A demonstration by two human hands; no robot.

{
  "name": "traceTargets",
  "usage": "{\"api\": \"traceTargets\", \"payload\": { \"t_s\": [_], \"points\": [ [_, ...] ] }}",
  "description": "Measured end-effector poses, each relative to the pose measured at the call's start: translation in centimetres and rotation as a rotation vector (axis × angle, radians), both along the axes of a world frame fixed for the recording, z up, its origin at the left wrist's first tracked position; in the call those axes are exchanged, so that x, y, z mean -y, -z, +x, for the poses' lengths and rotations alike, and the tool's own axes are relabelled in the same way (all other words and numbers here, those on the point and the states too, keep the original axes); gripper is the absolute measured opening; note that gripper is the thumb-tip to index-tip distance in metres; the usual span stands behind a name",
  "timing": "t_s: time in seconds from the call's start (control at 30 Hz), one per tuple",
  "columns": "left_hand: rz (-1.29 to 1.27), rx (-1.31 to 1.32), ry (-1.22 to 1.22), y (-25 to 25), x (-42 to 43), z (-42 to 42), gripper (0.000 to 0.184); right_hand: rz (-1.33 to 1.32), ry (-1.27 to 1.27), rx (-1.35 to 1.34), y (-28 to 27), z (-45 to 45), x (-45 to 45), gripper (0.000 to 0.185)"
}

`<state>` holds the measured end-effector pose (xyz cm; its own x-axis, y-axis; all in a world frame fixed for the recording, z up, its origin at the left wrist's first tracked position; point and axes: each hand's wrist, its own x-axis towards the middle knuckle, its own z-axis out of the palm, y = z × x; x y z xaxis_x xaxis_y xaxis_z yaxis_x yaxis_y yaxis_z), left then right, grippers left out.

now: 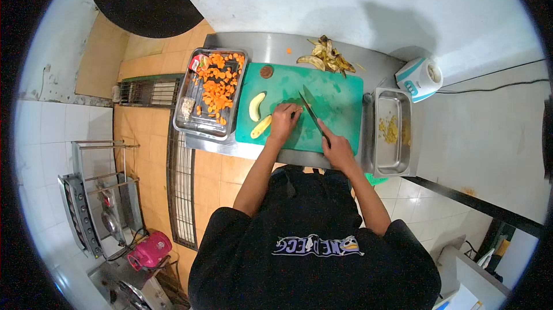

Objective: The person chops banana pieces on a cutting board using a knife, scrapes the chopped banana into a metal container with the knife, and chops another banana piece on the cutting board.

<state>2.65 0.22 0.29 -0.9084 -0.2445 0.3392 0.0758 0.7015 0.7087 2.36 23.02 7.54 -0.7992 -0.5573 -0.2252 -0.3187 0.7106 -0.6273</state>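
Note:
My right hand [339,151] is wrapped around the handle of a kitchen knife [310,109], its dark blade pointing away from me over the green cutting board [334,91]. My left hand [284,121] rests on the board with its fingers curled beside the blade. A small pale piece of banana [300,109] shows at those fingertips; the rest is hidden under the hand. Left of it lie a whole peeled banana [257,107] and another banana [261,127], close to my left wrist. A small round brown object [266,71] sits near the board's upper left corner.
A clear tray [190,127] at left holds orange chunks [218,88] and small packets. Banana peels [326,56] are heaped behind the board. At right stands a metal pan [397,163] with yellow pieces [389,130], beside a tissue roll pack [419,80] against the wall.

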Motion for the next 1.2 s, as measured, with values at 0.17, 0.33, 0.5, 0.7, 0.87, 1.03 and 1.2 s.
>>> {"api": "traceTargets", "payload": {
  "t_s": [0.17, 0.33, 0.5, 0.7, 0.87, 1.03, 1.2],
  "points": [
    [-0.029, -0.010, 0.005, 0.1, 0.1, -0.2, 0.012, -0.007, -0.019, -0.009, 1.0, -0.6, 1.6, 0.065],
    [-0.015, 0.051, 0.002, -0.6, -0.3, 0.1, 0.013, 0.016, 0.002, 0.005, 1.4, 0.5, 0.9, 0.065],
    [0.081, 0.097, -0.044, -0.5, -0.4, -0.2, 0.014, 0.036, -0.003, 0.034, 0.5, -0.5, 0.9, 0.065],
    [0.163, 0.189, -0.060, -1.0, -0.4, -0.6, 0.017, 0.001, 0.011, 0.011, 1.6, 0.2, 1.4, 0.067],
    [0.185, 0.190, -0.053, -1.6, -0.3, -0.2, 0.019, 0.005, 0.010, 0.087, 1.5, 1.7, -0.4, 0.068],
    [0.036, 0.046, -0.032, -2.3, 0.1, 0.2, 0.029, -0.069, 0.027, -0.030, 0.7, 0.8, -0.1, 0.068],
    [-0.001, 0.207, 0.010, -1.5, 0.2, 0.2, 0.027, -0.020, 0.015, -0.003, 0.5, 0.4, 1.0, 0.066]
  ]
}}
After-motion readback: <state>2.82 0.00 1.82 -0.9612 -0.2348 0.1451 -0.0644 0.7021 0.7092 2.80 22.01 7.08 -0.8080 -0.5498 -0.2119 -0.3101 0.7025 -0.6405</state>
